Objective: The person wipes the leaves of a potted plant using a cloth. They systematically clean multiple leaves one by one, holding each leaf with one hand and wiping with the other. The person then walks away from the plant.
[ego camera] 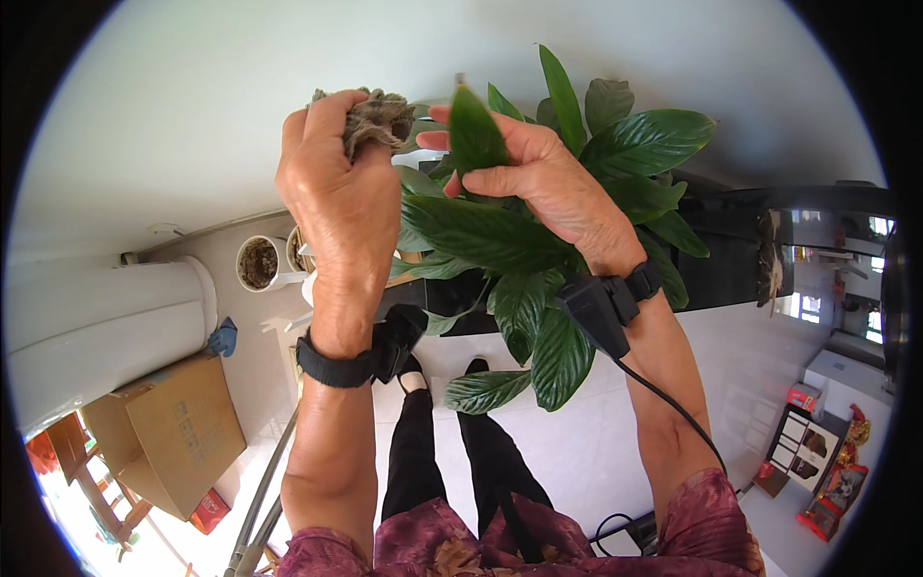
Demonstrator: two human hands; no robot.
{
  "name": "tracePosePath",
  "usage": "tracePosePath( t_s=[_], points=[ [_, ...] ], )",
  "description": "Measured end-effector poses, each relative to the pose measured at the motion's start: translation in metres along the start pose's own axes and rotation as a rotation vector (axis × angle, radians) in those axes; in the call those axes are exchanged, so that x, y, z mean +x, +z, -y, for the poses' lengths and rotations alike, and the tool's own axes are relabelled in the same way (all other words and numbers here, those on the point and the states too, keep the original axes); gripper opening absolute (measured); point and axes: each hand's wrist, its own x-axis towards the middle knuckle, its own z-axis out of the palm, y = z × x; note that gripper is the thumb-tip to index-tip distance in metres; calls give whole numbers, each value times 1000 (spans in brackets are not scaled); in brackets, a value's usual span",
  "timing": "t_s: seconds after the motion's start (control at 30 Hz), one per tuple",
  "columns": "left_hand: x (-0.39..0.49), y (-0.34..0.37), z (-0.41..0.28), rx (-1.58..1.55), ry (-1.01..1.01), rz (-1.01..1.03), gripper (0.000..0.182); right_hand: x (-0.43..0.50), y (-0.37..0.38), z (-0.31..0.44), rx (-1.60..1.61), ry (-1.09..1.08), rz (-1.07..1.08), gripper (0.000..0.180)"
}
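Note:
My left hand (335,173) is closed around a crumpled grey-brown cloth (378,119), raised in front of the pale wall. To its right, my right hand (544,169) grips one green leaf (476,133), thumb on the near face and fingers behind. The leaf stands upright, its browned tip upward. A small gap separates cloth and leaf. Below and around my right hand spreads a leafy potted plant (483,234) with broad, glossy leaves; its pot is hidden by foliage. Black straps with small devices circle both wrists.
White pots with soil (258,264) stand on the floor by the wall. At left are a white cylindrical appliance (108,310), a blue glove (224,337) and a cardboard box (169,440). A black surface (721,281) extends right of the plant. A cable (670,404) hangs from my right wrist.

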Motion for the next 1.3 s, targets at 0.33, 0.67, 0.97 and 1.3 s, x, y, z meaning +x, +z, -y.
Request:
tracePosePath(
  t_s=[0.33,0.67,0.97,1.3],
  points=[
    [6,-31,-16,-561,-653,267,17,6,1,2,-94,-126,-79,30],
    [11,-28,-37,-462,-566,480,44,6,12,20,-192,-288,-188,17],
    [12,-5,-43,-723,-610,629,41,-3,5,33,-487,-373,-277,9],
    [7,7,-49,-861,-687,632,28,-24,2,53,-308,-249,-333,7]
  ],
)
